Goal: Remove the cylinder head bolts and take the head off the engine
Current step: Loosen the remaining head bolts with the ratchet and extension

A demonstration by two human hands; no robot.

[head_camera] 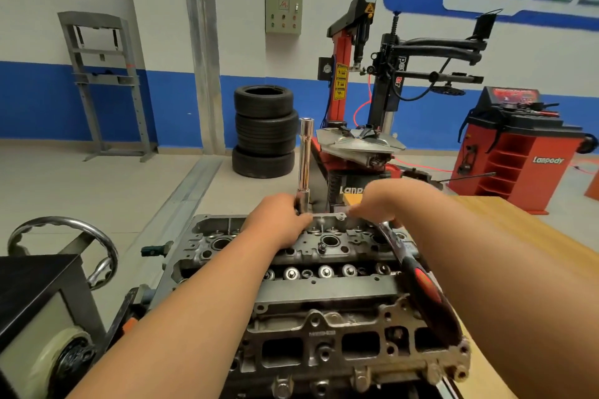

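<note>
The grey aluminium cylinder head (324, 288) sits on the engine in front of me, valve gear and spark plug wells exposed. My left hand (278, 220) grips the lower end of a long chrome socket extension (304, 159) that stands upright at the head's far edge. My right hand (382, 201) is blurred over the far right of the head, fingers curled near the head of a ratchet wrench. The ratchet's red and black handle (428, 291) lies across the head's right side, pointing toward me. What the right fingers hold is hidden by blur.
A steel handwheel (64, 246) and a black stand box (35, 295) are at the left. A wooden tabletop (518, 236) lies to the right. Behind stand stacked tyres (264, 131), a tyre changer (363, 107) and a red wheel balancer (518, 152).
</note>
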